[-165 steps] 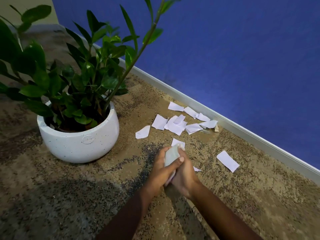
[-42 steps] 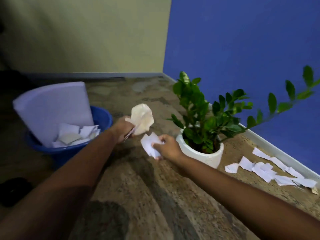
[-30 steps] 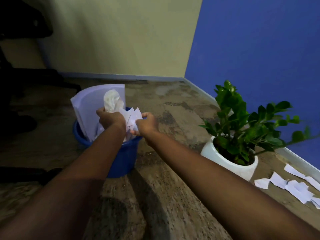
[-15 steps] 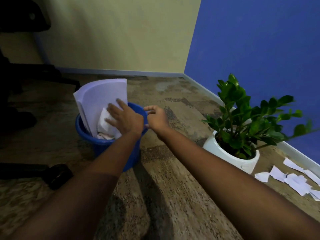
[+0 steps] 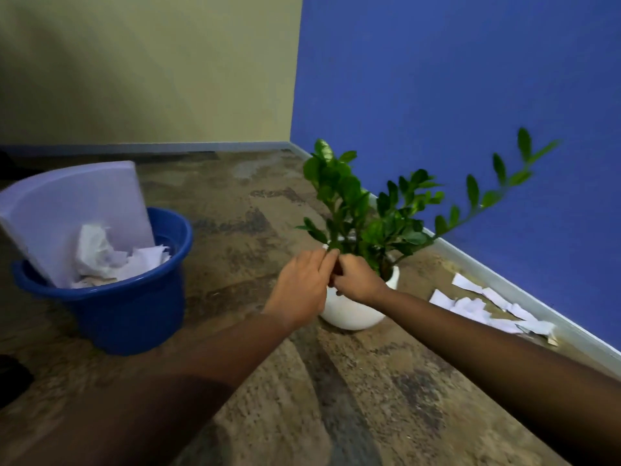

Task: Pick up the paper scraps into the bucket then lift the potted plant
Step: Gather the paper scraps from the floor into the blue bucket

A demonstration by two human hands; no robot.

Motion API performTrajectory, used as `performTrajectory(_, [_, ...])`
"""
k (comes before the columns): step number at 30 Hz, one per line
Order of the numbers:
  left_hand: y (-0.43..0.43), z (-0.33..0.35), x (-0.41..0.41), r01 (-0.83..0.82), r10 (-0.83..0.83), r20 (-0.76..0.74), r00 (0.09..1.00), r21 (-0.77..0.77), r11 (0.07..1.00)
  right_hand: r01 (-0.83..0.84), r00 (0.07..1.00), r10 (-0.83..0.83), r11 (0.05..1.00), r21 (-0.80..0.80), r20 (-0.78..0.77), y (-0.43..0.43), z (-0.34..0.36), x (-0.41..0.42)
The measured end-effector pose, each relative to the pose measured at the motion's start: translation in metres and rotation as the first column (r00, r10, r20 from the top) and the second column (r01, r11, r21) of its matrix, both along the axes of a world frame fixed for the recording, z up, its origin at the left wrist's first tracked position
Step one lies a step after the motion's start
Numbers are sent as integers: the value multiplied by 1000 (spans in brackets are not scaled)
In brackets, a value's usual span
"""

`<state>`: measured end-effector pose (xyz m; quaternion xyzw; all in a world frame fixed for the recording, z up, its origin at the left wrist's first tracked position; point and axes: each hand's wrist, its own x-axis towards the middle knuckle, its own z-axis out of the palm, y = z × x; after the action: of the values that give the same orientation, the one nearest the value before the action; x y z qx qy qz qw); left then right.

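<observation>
Brown floor [image 5: 235, 210], blue wall [image 5: 437, 79], blue bucket [image 5: 127, 317]

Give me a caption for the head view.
Left hand and right hand meet at the potted plant; bucket holds paper, scraps lie along the wall.

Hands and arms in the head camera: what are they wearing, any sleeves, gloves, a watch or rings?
Nothing shows on them. The left hand and right hand are bare, with no gloves and no rings that can be made out. The left forearm and right forearm are uncovered to the frame edge: no sleeve, watch or bracelet.
</observation>
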<state>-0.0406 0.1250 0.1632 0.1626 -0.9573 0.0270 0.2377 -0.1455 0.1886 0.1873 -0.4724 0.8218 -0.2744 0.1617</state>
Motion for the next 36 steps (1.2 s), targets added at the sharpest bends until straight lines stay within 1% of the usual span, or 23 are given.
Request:
performTrajectory(2, [21, -4, -20, 110, -109, 7, 994, -23, 994, 43, 998, -40, 996, 81, -46, 26, -10, -25])
performTrajectory(4, [43, -11, -44, 194, -197, 67, 978, 53, 980, 76, 993, -61, 986, 149, -103, 52, -22, -53])
performTrajectory(6, [57, -20, -61, 217, -235, 139, 962, 131, 967, 69, 993, -49, 979, 193, -107, 72, -34, -73])
performTrajectory(10, [89, -45, -106, 221, -256, 163, 953, 204, 954, 118, 985, -81, 959, 258, -153, 115, -58, -116])
performTrajectory(16, [128, -83, -161, 20, -137, 312, 940, 351, 936, 250, 968, -233, 915, 317, -91, 166, -97, -173])
performTrajectory(20, [139, -102, -188, -101, -111, 387, 915, 488, 867, 350, 935, -346, 868, 352, -78, 188, -123, -212])
performTrajectory(24, [139, -125, -211, -184, -102, 425, 899, 579, 794, 439, 898, -423, 841, 316, -121, 200, -143, -247])
performTrajectory(27, [133, -138, -227, -222, -104, 447, 888, 617, 755, 512, 857, -504, 809, 287, -107, 198, -150, -272])
performTrajectory(29, [127, -147, -237, -240, -98, 449, 888, 634, 735, 538, 841, -527, 790, 296, -122, 192, -152, -288])
performTrajectory(33, [117, -164, -252, -271, -57, 442, 895, 642, 717, 534, 840, -530, 766, 358, -118, 179, -156, -317])
performTrajectory(36, [116, -171, -261, -301, -23, 448, 894, 638, 709, 535, 836, -541, 762, 365, -95, 170, -160, -334])
